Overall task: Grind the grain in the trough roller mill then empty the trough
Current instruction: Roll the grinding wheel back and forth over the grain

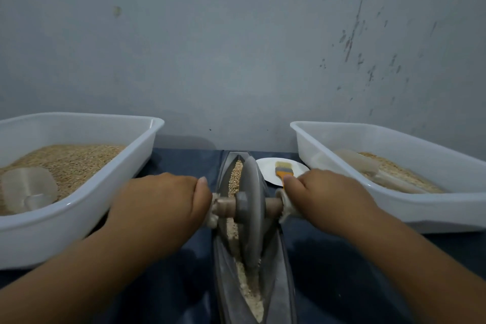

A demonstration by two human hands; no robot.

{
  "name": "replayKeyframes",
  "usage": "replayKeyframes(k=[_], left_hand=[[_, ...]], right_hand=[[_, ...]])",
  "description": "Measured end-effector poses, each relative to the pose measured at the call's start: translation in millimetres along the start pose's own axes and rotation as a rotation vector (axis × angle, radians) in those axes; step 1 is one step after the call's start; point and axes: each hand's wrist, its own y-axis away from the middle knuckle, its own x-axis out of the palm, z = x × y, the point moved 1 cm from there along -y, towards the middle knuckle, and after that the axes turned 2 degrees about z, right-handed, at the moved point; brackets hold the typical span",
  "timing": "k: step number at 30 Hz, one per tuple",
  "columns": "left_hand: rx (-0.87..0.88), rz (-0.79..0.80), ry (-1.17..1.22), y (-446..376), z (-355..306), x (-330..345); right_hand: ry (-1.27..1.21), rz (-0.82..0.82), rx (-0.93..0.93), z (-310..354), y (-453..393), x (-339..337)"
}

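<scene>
1. Far left: white plastic tub (131, 166) on the dark blue table cover (184, 163), filled with whole tan grain (73, 160); pale scoop (29, 189) lying in the grain at the tub's near left.
2. Left of centre: left hand (163, 208), fingers curled round the left end of the wooden axle handle (223, 206), thumb on top pointing toward the wheel; cloth-like wrap visible at the grip.
3. Centre: long grey trough (278, 271) running near to far along the cover, narrow at both ends.
4. In the trough: grey roller wheel (252, 208) standing upright on edge, roughly midway along, axle through its hub.
5. Far end of the trough, beyond the wheel: whole kernels (236, 173) still lying in the groove.
6. Near end of the trough: paler crushed meal (249, 294) spread along the groove up to the wheel.
7. Right of centre: right hand (326, 200), curled round the right end of the axle, thumb on top, same pale wrap showing under the fingers.
8. Just beyond the right hand: white plate (265, 168) on the cover beside the trough's far end, with an orange-handled brush (283, 169) resting on it, partly hidden by the thumb.
9. Far right: second white tub (394, 205), holding a thinner layer of ground material (402, 173) and a pale scoop (360, 163) lying on it.
10. Behind everything: blue-grey wall (236, 47), flaking and marked at the right.
</scene>
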Motion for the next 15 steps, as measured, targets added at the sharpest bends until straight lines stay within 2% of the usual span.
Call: replayKeyframes(k=[2,7,10,13,15], left_hand=[[-0.046,0.065,-0.097,-17,10,16],[-0.147,0.056,-0.249,-60,27,42],[-0.122,0.033,-0.322,-68,29,47],[-0.183,0.075,-0.225,-59,25,43],[-0.069,0.092,-0.177,-40,16,28]], right_hand=[[0.018,-0.090,0.009,1,-21,13],[-0.047,-0.290,0.069,-2,-58,33],[-0.057,-0.270,0.096,-2,-63,35],[0.043,-0.179,0.023,-2,-47,29],[0.097,-0.096,-0.046,-1,-27,20]])
